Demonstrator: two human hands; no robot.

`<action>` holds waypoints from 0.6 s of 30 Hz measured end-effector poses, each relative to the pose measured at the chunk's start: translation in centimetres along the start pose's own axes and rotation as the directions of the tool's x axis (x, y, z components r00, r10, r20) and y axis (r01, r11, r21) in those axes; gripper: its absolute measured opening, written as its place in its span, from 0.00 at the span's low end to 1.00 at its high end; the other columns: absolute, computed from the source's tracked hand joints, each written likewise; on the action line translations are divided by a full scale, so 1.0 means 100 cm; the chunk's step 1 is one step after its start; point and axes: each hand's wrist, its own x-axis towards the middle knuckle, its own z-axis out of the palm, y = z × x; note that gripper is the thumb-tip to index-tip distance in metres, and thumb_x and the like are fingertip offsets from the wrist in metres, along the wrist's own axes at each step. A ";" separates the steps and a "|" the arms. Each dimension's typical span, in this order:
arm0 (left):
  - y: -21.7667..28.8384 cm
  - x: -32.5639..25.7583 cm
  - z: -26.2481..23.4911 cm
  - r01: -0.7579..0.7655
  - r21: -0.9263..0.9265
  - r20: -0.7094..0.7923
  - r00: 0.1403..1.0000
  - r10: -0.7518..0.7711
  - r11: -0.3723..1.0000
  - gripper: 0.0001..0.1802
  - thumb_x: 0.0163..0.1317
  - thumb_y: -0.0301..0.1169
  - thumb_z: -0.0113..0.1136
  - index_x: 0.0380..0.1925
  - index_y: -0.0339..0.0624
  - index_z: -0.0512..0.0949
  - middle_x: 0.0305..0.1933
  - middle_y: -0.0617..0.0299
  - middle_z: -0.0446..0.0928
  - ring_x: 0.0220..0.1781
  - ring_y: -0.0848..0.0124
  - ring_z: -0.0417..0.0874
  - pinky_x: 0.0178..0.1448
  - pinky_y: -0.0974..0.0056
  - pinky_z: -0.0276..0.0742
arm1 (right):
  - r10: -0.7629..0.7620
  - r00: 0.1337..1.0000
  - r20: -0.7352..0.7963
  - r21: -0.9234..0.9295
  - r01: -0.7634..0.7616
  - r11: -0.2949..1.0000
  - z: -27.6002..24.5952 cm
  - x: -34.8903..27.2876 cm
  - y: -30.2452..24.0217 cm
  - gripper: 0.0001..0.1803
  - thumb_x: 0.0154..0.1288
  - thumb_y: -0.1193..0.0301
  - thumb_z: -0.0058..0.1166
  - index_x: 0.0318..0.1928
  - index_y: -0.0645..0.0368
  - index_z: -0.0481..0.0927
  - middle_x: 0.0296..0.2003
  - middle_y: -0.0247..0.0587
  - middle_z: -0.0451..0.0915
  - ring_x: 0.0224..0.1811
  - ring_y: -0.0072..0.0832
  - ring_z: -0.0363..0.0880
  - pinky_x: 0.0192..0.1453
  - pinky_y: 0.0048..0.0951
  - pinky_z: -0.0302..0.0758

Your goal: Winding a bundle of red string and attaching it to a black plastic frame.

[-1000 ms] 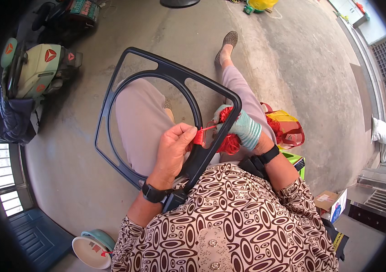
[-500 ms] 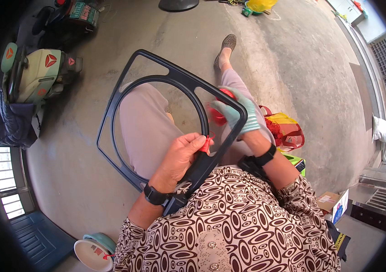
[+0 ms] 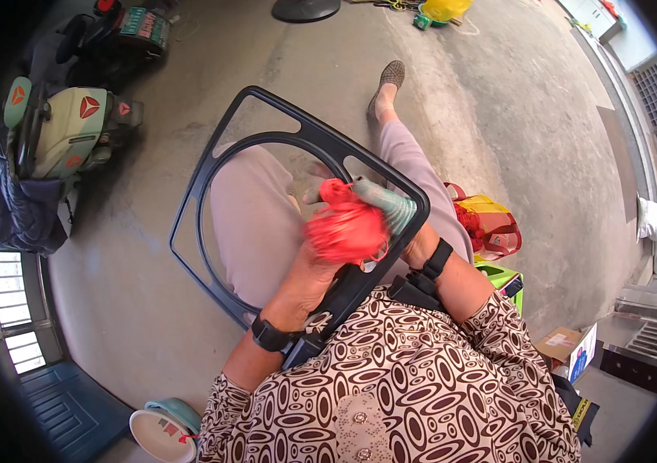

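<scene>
A black plastic frame (image 3: 245,116) with a large round opening lies tilted across my lap. My left hand (image 3: 309,276) is bare and at the lower right of the ring, closed around that part of the frame; its fingertips are hidden behind a bundle of red cord (image 3: 348,230). The bundle is blurred by motion and sits over the ring's bar. My right hand (image 3: 386,202), in a pale green striped glove, is closed on the bundle, its arm passing behind the frame's right edge. Some of its fingers show blurred through the ring. The red wrapping on the bar is covered.
A red and yellow bag (image 3: 490,228) with red material inside stands beside my right leg, near a bright green box (image 3: 510,282). Electric scooters (image 3: 74,127) are parked at the left. A white basin (image 3: 163,436) sits at lower left, and an open cardboard box (image 3: 564,342) at lower right.
My right hand has brought the red cord bundle leftward from behind the frame's right side to over the ring's bar. My left hand stays at the bar. The frame has shifted slightly right.
</scene>
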 end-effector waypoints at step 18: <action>0.014 -0.003 -0.011 0.171 0.144 -0.037 0.985 -0.167 0.975 0.11 0.66 0.36 0.56 0.34 0.39 0.78 0.27 0.68 0.77 0.26 0.83 0.75 0.33 0.78 0.72 | -0.439 0.841 -0.317 0.185 0.509 0.841 -0.060 -0.071 -0.038 0.16 0.60 0.63 0.57 0.41 0.61 0.73 0.29 0.37 0.77 0.39 0.30 0.78 0.47 0.41 0.76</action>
